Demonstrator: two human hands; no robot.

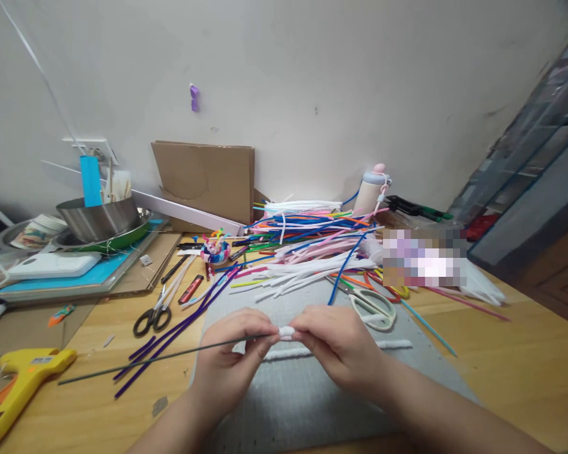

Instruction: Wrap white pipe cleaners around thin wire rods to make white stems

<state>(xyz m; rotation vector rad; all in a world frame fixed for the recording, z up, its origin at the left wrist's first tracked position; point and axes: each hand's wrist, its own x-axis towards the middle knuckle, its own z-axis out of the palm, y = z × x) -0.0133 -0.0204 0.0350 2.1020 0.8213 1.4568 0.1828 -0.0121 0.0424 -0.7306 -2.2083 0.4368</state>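
My left hand (pixel 234 353) pinches a thin dark green stem (pixel 170 355) close to its right end; the rest sticks out to the left over the table. Between my two hands is a small white fuzzy piece (pixel 286 332) at the stem's end. The fingertips of my right hand (pixel 336 343) are closed on the right side of that white piece. Both hands are held over a grey mat (pixel 293 391). A white pipe cleaner (pixel 397 344) lies on the mat behind my fingers and partly hidden by them.
Coloured pipe cleaners (pixel 312 252) are heaped at the back. White-handled scissors (pixel 373 309) lie right of my hands, black-handled scissors (pixel 152 320) and purple pipe cleaners (pixel 170 340) left. A yellow glue gun (pixel 23 378) is at far left. Cardboard (pixel 208 183) leans on the wall.
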